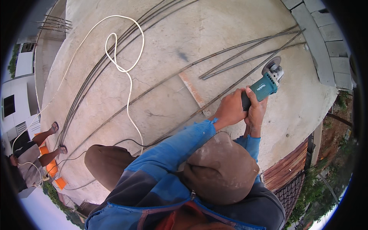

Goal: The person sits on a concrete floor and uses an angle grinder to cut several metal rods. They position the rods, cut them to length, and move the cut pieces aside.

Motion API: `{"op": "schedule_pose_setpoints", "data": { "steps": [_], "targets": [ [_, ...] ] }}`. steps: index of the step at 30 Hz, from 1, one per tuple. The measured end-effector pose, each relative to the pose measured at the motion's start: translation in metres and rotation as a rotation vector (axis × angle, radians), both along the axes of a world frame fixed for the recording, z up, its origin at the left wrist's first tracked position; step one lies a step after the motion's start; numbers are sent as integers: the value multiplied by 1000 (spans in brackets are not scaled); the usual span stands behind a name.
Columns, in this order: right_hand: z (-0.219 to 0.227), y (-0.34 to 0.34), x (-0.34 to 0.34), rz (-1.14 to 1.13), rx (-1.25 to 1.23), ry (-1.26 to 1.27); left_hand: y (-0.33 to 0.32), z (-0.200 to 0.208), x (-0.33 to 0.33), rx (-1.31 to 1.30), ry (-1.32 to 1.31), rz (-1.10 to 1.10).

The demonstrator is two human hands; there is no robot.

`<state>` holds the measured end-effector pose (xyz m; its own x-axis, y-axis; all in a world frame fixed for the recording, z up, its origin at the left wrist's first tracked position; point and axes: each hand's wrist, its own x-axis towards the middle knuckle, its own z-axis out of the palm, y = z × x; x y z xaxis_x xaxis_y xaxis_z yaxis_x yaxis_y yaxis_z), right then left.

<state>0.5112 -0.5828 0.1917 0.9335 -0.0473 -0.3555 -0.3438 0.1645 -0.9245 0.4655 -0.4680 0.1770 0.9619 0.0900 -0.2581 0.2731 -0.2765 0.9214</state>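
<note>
An angle grinder [264, 87] with a teal body is held out in front of me, to the right. My left hand [231, 108] is closed around its dark rear end, and my right hand [256, 111] grips the same part from the other side. The cutting disc [271, 64] sits at the far end, right beside a steel rebar [245, 75] lying diagonally on the concrete. Whether the disc touches that bar I cannot tell. Some of the fingers and much of the grinder's rear are hidden by the hands.
More rebars [226, 65] lie across the concrete slab [165, 50]. A white cable [130, 92] loops over the left side. Concrete blocks [336, 50] line the far right edge. At far left stands another person [30, 157] beside an orange object [50, 161]. The slab's edge drops off at right.
</note>
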Motion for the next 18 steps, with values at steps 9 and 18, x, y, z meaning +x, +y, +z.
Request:
{"op": "schedule_pose_setpoints", "data": {
  "steps": [9, 18],
  "targets": [
    [-2, 9, -17, 1, 22, -43, 32, 4, -9, -176, 57, -202],
    [-7, -7, -35, 310, 383, -4, 33, 12, -43, -556, 126, -217]
  ]
}}
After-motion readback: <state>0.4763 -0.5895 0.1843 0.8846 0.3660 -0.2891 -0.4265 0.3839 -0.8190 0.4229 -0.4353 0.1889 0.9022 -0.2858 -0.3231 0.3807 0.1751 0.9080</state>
